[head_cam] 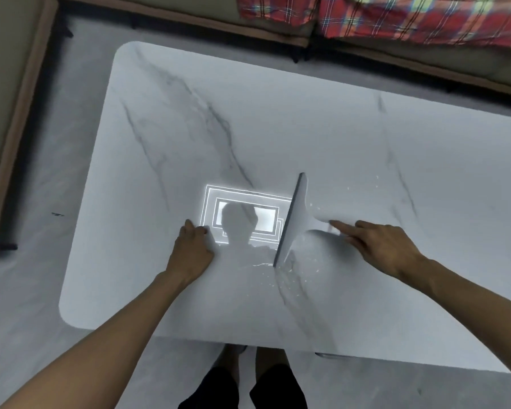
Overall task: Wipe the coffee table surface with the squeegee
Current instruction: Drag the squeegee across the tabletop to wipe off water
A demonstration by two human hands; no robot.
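Observation:
A white marble coffee table (278,128) fills the view. On it stands a white squeegee (295,219) with a dark rubber blade, its blade edge down on the wet surface and running near to far. My right hand (381,246) grips the squeegee's handle from the right, index finger stretched along it. My left hand (194,249) rests on the table to the blade's left, fingers curled, holding nothing. Water droplets and a thin puddle (281,268) lie by the blade's near end.
A bright ceiling-light reflection (242,214) glares on the tabletop between my hands. A sofa with a red plaid cloth (396,16) runs along the far side. Another sofa edge (15,128) borders the left. Grey floor surrounds the table; my legs (248,379) stand at the near edge.

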